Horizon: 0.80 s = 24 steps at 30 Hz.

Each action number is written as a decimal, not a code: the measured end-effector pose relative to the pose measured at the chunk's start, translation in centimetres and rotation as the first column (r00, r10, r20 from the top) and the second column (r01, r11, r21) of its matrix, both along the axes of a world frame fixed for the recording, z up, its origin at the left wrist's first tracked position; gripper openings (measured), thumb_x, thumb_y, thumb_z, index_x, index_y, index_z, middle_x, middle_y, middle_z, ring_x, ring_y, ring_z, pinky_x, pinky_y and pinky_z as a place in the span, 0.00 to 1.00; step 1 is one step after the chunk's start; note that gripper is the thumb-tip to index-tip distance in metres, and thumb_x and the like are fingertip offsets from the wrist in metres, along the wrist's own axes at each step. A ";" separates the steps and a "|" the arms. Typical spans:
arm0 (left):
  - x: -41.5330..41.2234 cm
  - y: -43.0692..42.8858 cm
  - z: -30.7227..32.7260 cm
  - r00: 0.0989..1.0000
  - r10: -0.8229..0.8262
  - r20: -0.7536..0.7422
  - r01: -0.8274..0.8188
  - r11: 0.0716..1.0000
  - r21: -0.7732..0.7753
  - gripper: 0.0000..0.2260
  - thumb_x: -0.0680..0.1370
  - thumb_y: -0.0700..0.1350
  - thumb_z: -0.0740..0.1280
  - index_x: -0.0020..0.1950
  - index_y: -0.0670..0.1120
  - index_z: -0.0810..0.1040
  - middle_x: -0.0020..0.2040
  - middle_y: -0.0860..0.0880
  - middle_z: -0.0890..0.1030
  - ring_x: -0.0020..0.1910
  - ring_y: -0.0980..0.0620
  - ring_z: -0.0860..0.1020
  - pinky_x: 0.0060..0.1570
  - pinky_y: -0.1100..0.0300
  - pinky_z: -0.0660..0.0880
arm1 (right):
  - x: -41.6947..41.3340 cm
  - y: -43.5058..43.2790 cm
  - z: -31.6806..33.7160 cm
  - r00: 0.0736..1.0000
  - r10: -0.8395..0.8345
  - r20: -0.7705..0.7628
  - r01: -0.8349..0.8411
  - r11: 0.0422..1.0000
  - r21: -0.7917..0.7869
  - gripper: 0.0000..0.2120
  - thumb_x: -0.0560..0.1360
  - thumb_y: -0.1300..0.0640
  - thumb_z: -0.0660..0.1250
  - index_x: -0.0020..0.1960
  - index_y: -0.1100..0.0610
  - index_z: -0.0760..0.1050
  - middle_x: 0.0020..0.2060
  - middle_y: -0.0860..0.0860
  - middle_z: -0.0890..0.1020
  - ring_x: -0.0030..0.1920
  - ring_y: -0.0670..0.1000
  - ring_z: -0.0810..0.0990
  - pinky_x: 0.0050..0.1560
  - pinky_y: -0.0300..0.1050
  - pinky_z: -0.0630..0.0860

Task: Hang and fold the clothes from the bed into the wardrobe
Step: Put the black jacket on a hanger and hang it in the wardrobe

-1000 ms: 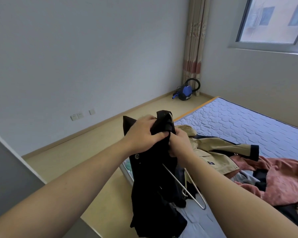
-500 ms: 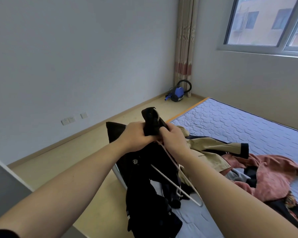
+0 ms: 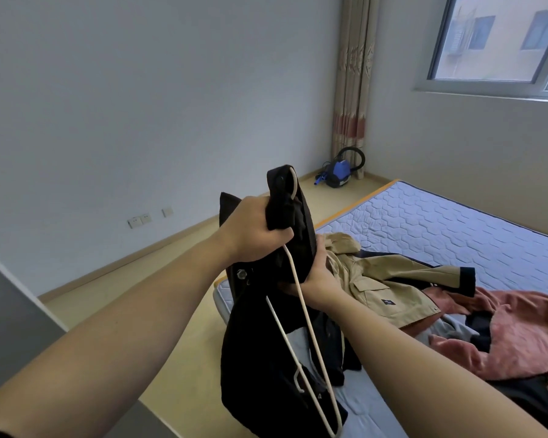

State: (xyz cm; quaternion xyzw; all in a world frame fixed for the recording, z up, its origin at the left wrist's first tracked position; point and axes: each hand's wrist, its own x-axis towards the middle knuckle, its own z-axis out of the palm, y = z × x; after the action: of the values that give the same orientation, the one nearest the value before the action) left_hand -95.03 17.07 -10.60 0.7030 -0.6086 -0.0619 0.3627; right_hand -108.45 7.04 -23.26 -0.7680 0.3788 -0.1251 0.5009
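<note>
the black jacket (image 3: 253,358) is held up in the air above the near corner of the bed (image 3: 456,235), with its lower part sagging toward the mattress edge. a thin white hanger (image 3: 311,327) is tangled in it: the hook pokes out of the bunched cloth at the top, and the long wire runs down the front of the jacket.

the left grip (image 3: 253,229) is closed tight, fingers wrapped round the gathered top of the jacket just below the hook. the right grip (image 3: 317,279) sits lower, on the bed side of the jacket, fingers curled under a fold of the dark cloth, with the wire crossing in front of it. whether it also pinches the wire i cannot tell.

the jacket looks soft, floppy and fairly heavy for cloth. it will slump wherever it is not held and can slide off the smooth wire. the hanger looks light, thin and springy, so it may twist under the load. the best hold is probably the collar and shoulder seams, spread one at a time over the hanger's arms, with the other grip steadying the hanger near the hook.

further along the bed lie a tan jacket (image 3: 386,279) and a pink garment (image 3: 519,330), not yet put away.
</note>
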 end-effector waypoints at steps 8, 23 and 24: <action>3.4 2.2 1.1 0.974 0.204 -0.098 -0.203 0.979 0.018 0.12 0.73 0.42 0.69 0.41 0.32 0.75 0.35 0.37 0.77 0.31 0.47 0.76 0.36 0.49 0.76 | 0.3 -2.5 3.3 0.928 -0.309 0.206 0.317 0.948 -0.006 0.11 0.82 0.59 0.57 0.64 0.54 0.67 0.52 0.54 0.79 0.51 0.54 0.79 0.50 0.50 0.73; 7.8 2.7 2.4 0.898 0.272 -0.345 -0.312 0.948 -0.065 0.15 0.69 0.46 0.65 0.41 0.34 0.71 0.36 0.42 0.74 0.38 0.44 0.76 0.44 0.46 0.76 | -0.2 -6.2 9.8 0.996 0.016 -0.085 -0.072 0.697 -0.713 0.34 0.68 0.56 0.71 0.69 0.46 0.59 0.54 0.52 0.75 0.56 0.60 0.77 0.52 0.56 0.76; 7.8 2.5 2.3 0.899 0.265 -0.348 -0.306 0.950 -0.067 0.15 0.69 0.47 0.64 0.41 0.33 0.71 0.36 0.42 0.73 0.38 0.45 0.75 0.43 0.48 0.75 | -0.2 -6.2 9.6 0.997 0.023 -0.079 -0.072 0.715 -0.695 0.34 0.68 0.57 0.70 0.69 0.46 0.59 0.55 0.53 0.76 0.56 0.59 0.77 0.53 0.56 0.76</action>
State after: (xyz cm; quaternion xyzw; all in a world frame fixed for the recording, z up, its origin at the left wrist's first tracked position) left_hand -87.27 19.59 -8.25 0.7409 -0.4307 -0.0899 0.5075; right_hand -108.63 0.83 -13.63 -0.9132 0.2999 -0.2206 0.1656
